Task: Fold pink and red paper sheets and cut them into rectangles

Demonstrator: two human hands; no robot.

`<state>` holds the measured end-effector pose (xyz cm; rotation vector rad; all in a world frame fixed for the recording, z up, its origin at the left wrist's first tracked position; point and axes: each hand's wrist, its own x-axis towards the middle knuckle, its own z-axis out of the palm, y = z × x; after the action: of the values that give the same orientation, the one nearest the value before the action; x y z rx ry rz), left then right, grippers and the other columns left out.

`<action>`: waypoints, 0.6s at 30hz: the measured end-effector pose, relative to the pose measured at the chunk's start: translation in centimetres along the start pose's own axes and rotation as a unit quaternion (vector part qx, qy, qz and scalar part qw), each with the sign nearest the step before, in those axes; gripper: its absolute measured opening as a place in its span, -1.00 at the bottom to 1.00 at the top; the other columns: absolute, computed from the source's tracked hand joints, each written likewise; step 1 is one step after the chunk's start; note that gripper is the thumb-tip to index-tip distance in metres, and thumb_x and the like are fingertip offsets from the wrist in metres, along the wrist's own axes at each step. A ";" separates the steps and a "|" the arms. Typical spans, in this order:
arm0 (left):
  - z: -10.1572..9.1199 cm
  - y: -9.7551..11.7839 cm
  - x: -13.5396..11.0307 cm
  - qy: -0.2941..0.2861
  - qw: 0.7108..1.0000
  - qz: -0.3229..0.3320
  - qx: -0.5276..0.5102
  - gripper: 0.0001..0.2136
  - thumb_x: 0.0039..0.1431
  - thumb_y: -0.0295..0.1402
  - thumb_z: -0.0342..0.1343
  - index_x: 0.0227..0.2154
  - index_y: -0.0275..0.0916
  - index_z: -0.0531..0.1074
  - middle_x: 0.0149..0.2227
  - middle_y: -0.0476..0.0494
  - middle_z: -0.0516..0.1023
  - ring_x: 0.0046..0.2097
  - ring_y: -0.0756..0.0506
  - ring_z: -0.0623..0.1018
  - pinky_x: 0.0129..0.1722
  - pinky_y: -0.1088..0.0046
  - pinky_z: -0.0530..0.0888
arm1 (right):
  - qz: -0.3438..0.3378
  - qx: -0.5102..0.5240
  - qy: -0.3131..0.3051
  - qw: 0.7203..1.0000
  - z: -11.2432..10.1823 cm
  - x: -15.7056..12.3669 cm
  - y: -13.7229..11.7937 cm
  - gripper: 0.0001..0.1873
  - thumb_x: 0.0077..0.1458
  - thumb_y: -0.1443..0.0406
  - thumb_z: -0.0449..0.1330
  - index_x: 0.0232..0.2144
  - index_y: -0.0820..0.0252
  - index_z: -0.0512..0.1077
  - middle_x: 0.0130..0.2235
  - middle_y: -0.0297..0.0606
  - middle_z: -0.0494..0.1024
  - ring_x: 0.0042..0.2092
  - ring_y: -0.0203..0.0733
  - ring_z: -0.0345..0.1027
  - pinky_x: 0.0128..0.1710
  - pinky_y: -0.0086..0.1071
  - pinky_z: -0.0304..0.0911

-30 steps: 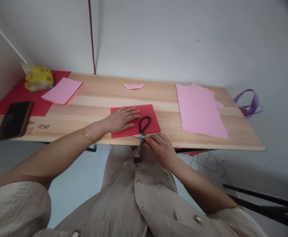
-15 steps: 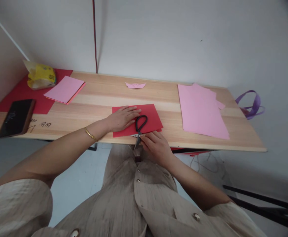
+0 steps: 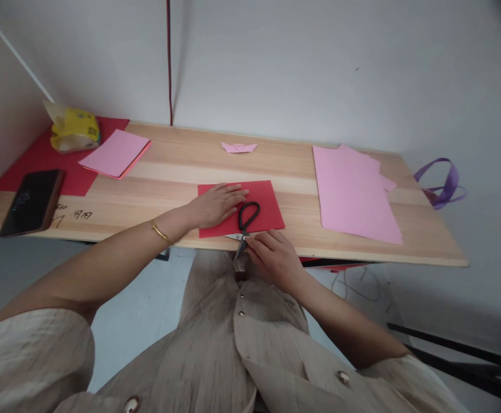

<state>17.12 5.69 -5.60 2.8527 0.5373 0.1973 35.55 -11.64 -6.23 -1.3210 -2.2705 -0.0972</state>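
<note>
Red paper [image 3: 265,201] lies at the table's front edge. My left hand [image 3: 216,205] rests flat on its left part, fingers stretched out. My right hand [image 3: 274,255] grips black-handled scissors [image 3: 242,232] near their pivot. The blades stand apart: one lies along the paper's near edge, the other points down past the table edge toward my lap. One handle loop sits over the red paper; the rest of the handle is hidden by my right hand.
A folded pink paper shape [image 3: 239,148] lies at the back. Pink sheets [image 3: 353,195] are at the right, a paper stack [image 3: 115,153] at the left. A dark phone [image 3: 31,201] and a yellow tissue pack [image 3: 76,132] are farther left. A purple strap [image 3: 446,183] hangs off the right end.
The lower layer of the red paper's near right edge shows less than before. The view has shifted slightly; both hands and the scissors stay nearly in place.
</note>
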 end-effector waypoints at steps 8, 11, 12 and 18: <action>0.2 -0.2 0.0 0.022 1.000 0.007 -0.019 -0.58 0.39 -0.39 -0.22 0.24 -0.21 0.25 0.31 -0.18 0.25 0.35 -0.19 0.18 0.32 0.09 0.09 | 0.001 -0.004 -0.006 1.000 -0.2 0.5 -0.8 -0.78 0.27 0.33 0.09 -0.11 0.25 0.49 -0.24 -0.13 0.56 -0.22 -0.13 0.32 -0.16 -0.25 0.29; 0.4 -0.3 0.0 0.021 1.000 0.004 -0.018 -0.58 0.39 -0.38 -0.22 0.24 -0.22 0.25 0.31 -0.19 0.25 0.35 -0.19 0.17 0.32 0.09 0.08 | -0.002 -0.003 -0.003 1.000 -0.1 0.5 -0.8 -0.77 0.28 0.33 0.09 -0.12 0.27 0.50 -0.24 -0.13 0.56 -0.21 -0.13 0.32 -0.16 -0.25 0.29; 0.4 -0.3 0.1 0.021 1.000 0.004 -0.019 -0.58 0.39 -0.38 -0.22 0.24 -0.22 0.25 0.31 -0.19 0.25 0.35 -0.19 0.17 0.32 0.08 0.08 | -0.001 -0.003 -0.004 1.000 -0.1 0.5 -0.8 -0.77 0.27 0.33 0.09 -0.12 0.28 0.50 -0.24 -0.13 0.56 -0.22 -0.13 0.31 -0.16 -0.25 0.29; 0.5 -0.7 0.1 0.020 0.999 0.009 -0.034 -0.57 0.38 -0.43 -0.25 0.24 -0.18 0.26 0.31 -0.16 0.26 0.35 -0.15 0.17 0.32 0.11 0.10 | 0.010 0.004 -0.033 0.999 0.4 0.9 -1.1 -0.75 0.29 0.31 0.08 -0.08 0.24 0.49 -0.23 -0.11 0.54 -0.20 -0.12 0.31 -0.17 -0.23 0.28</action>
<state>17.05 6.25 -6.29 2.7933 0.5021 0.2715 34.13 -11.38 -5.99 -1.3613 -2.3093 -0.0364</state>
